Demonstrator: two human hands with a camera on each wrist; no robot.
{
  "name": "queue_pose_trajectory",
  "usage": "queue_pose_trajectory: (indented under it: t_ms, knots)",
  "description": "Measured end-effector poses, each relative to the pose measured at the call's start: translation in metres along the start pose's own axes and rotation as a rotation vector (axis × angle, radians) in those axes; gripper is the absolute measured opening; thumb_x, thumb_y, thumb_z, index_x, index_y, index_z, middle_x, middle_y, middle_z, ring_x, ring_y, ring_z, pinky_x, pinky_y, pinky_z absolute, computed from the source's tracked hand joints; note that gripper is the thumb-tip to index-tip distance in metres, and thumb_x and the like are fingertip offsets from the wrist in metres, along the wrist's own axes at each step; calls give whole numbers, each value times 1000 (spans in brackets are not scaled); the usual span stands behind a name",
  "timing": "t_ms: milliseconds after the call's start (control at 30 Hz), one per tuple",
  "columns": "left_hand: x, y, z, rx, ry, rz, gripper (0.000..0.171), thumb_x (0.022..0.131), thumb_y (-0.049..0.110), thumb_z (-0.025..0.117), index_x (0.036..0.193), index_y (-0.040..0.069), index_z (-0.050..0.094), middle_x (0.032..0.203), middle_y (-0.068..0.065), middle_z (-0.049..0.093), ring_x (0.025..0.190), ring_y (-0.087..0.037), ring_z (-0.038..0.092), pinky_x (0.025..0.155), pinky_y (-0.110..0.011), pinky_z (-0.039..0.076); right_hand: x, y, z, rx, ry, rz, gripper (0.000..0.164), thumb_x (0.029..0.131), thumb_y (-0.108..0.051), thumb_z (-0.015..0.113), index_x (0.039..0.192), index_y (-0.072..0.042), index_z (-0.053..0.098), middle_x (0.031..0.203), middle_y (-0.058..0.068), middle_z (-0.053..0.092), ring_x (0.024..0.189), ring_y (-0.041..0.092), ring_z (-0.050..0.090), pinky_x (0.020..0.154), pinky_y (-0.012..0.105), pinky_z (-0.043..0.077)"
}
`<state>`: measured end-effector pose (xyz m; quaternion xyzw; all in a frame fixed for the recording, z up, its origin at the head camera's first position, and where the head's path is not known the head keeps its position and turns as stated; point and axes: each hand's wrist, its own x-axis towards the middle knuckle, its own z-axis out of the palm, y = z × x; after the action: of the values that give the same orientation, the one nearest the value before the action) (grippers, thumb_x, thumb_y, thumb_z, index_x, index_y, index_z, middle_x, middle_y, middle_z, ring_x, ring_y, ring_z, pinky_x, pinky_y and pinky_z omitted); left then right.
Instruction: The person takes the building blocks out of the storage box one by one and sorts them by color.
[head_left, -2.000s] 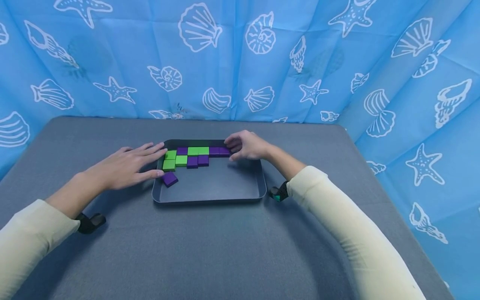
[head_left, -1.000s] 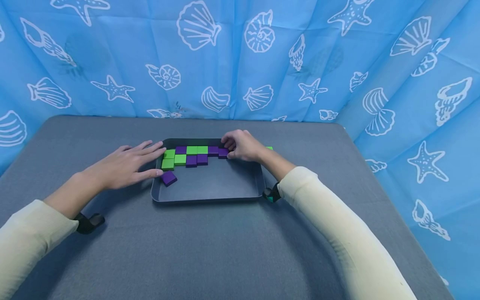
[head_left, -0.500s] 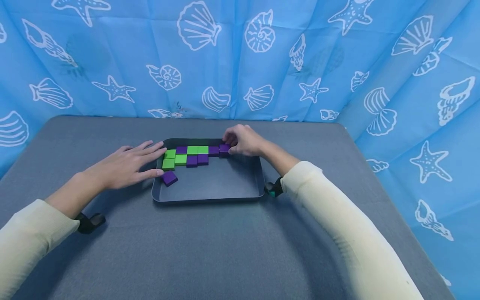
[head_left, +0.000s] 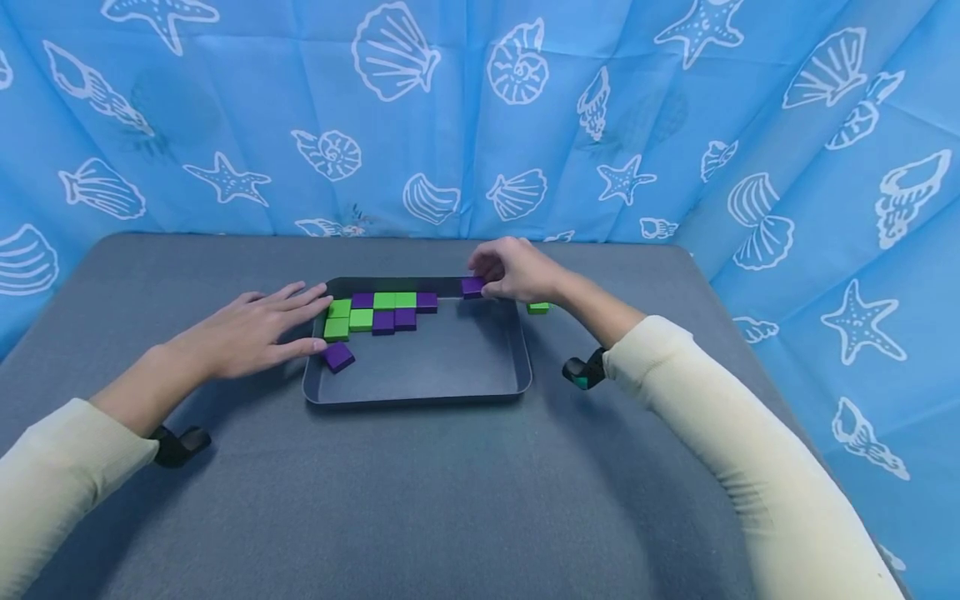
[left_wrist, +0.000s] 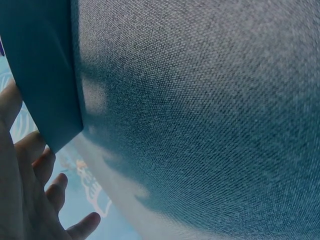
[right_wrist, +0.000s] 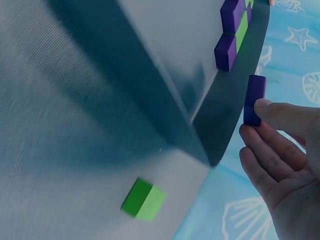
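My right hand pinches a purple square tile between thumb and fingers. In the right wrist view that purple tile is lifted level with the rim of the grey tray. My left hand lies with fingers spread over the tray's left rim; the left wrist view shows its fingertips against the tray's outer wall. Green tiles and purple tiles fill the tray's back left part in two rows. One purple tile sits turned at an angle near the left thumb.
A green tile lies on the grey cloth outside the tray's right side, partly behind the right wrist. The grey table surrounds the tray. A blue curtain printed with white shells hangs behind it.
My right hand first nudges the end purple tile of the back row, then lifts it away up and to the right. The left hand stays where it was.
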<state>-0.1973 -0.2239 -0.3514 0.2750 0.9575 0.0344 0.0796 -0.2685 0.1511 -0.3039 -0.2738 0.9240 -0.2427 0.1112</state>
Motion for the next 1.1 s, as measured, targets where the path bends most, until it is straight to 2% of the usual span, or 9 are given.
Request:
queue_pose_trajectory:
  t_ms: [567, 767, 1100]
  knots:
    - [-1, 0, -1, 28, -8, -1, 81, 98, 65, 43, 158, 13, 29, 163, -15, 24, 148, -43, 19, 108, -72, 21, -48, 61, -32, 23, 100, 22, 33, 87, 6, 69, 119, 6, 64, 115, 21, 68, 110, 34, 64, 98, 48, 49]
    - [-1, 1, -1, 16, -5, -2, 80, 98, 64, 44, 158, 13, 29, 163, -14, 23, 148, -43, 19, 109, -72, 20, -63, 80, -35, 35, 117, 70, 33, 86, 7, 68, 119, 7, 63, 115, 24, 67, 111, 37, 63, 99, 50, 48]
    - [-1, 1, -1, 2, 0, 2, 79, 99, 64, 43, 158, 13, 29, 163, -14, 23, 148, -42, 19, 109, -72, 20, -85, 92, -31, 46, 99, 92, 36, 87, 7, 68, 123, 9, 61, 117, 23, 66, 113, 37, 62, 99, 51, 48]
